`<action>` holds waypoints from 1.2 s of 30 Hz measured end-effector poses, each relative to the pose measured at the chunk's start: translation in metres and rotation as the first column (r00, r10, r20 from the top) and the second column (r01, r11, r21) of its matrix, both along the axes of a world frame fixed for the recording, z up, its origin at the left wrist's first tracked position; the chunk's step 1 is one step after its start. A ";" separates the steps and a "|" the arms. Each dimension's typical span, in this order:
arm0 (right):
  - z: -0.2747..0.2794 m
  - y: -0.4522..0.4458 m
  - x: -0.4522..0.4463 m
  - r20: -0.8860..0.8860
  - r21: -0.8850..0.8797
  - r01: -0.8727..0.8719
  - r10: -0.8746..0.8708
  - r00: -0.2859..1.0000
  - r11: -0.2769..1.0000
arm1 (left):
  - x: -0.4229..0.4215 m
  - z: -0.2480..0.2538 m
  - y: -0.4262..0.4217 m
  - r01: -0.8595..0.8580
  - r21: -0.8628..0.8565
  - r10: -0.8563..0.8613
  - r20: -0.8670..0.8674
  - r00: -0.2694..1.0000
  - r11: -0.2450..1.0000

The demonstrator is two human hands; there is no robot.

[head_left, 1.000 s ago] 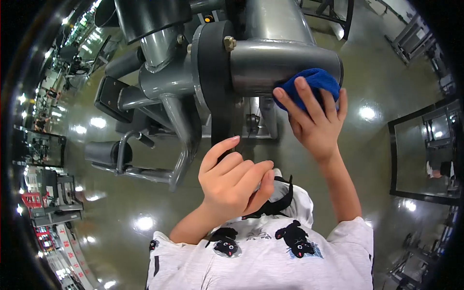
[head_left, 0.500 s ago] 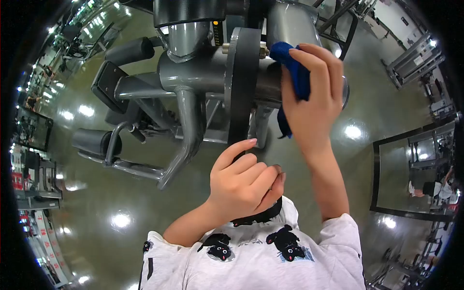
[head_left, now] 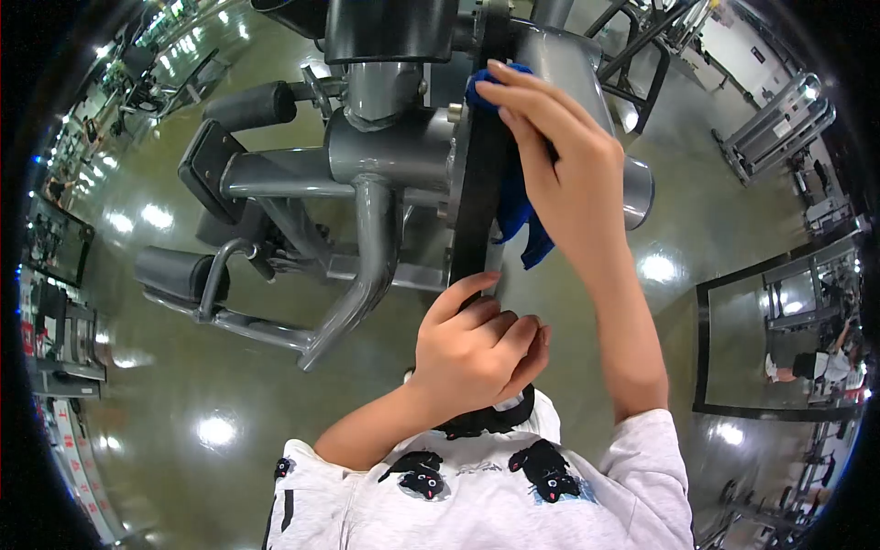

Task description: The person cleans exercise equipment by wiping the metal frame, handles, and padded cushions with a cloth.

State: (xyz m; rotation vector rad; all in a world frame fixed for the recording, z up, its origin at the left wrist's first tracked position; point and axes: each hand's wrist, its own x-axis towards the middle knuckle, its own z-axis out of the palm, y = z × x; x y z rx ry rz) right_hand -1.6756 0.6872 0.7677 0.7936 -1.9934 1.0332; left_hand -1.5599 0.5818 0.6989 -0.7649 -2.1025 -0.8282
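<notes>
Since half a second ago, the right hand (head_left: 577,174) and the blue cloth (head_left: 515,218) have shifted left, off the thick grey tube (head_left: 640,194) and onto the edge of a black upright plate (head_left: 476,188).

From the head camera: the cloth is deep blue, soft and crumpled, bunched under the fingertips near the plate's upper part, with loose corners hanging beneath the palm. The right fingers, nearly straight and close together, hold it to the plate; that hand hides much of the cloth and part of the tube.

The left hand (head_left: 477,356) is at the plate's lower end, its fingers curled; whether they grip it, I cannot tell.

To the left stand the machine's glossy grey frame (head_left: 374,247) and a dark padded roller (head_left: 249,105). Shiny floor (head_left: 275,403) lies below; a black-framed mirror (head_left: 703,353) is at right.
</notes>
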 end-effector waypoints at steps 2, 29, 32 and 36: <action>-0.003 0.003 0.009 -0.204 0.173 0.028 0.008 0.979 0.985 | 0.000 0.001 -0.001 0.000 -0.011 0.000 0.021 1.000 1.000; 0.047 0.004 -0.015 0.216 0.325 -0.036 -0.037 0.976 0.945 | 0.004 0.006 -0.011 0.253 0.370 -0.295 0.061 0.953 0.894; 0.034 -0.007 -0.010 0.028 0.365 0.051 -0.066 0.997 0.930 | 0.012 0.004 -0.018 0.044 0.488 -0.125 0.136 0.983 0.872; 0.019 -0.008 0.004 -0.335 0.573 0.139 0.077 0.939 0.808 | 0.015 -0.011 -0.025 -0.052 0.561 -0.110 0.252 0.962 0.826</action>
